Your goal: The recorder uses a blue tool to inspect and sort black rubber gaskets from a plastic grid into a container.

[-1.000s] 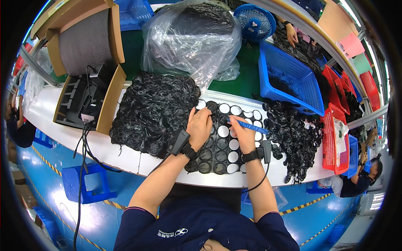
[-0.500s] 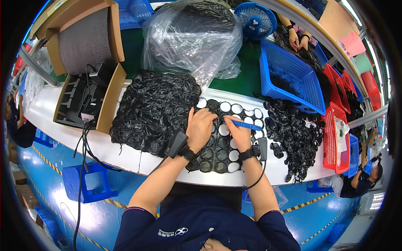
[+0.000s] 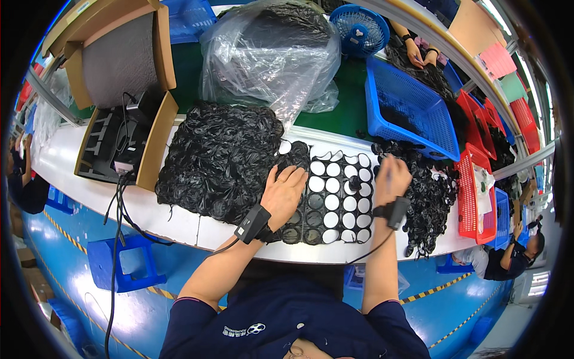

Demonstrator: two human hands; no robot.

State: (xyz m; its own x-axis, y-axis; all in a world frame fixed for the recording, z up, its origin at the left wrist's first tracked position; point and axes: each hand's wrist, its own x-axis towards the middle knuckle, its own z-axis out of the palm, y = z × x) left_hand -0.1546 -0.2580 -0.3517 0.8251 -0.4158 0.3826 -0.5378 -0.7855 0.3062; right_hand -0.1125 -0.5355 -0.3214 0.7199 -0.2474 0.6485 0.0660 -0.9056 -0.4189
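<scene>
My left hand (image 3: 283, 195) lies with fingers stretched over the black bundles beside a black grid sheet (image 3: 322, 219) with round openings. White shows through many of the openings; others hold dark, crinkled film discs. Toward the right, my right hand (image 3: 392, 180) is closed at the left edge of a heap of loose black film pieces (image 3: 429, 194). A sliver of a slim blue tool shows between its fingers; the rest is hidden. One small black piece (image 3: 355, 183) sits on the sheet. Left of my left hand is a thick mat of black film bundles (image 3: 218, 158).
Beyond the mat lies a clear plastic bag (image 3: 269, 60). A blue fan (image 3: 359, 31) and a blue basket (image 3: 412, 113) stand farther back. Red baskets (image 3: 476, 197) line the right side. At left, an open cardboard box (image 3: 158, 143) holds devices and cables. Another person's hands (image 3: 421, 57) work at the far right.
My right hand has moved right, from over the sheet to the heap, uncovering more white circles. The blue tool, plainly visible before, is now mostly hidden. My left hand has shifted slightly.
</scene>
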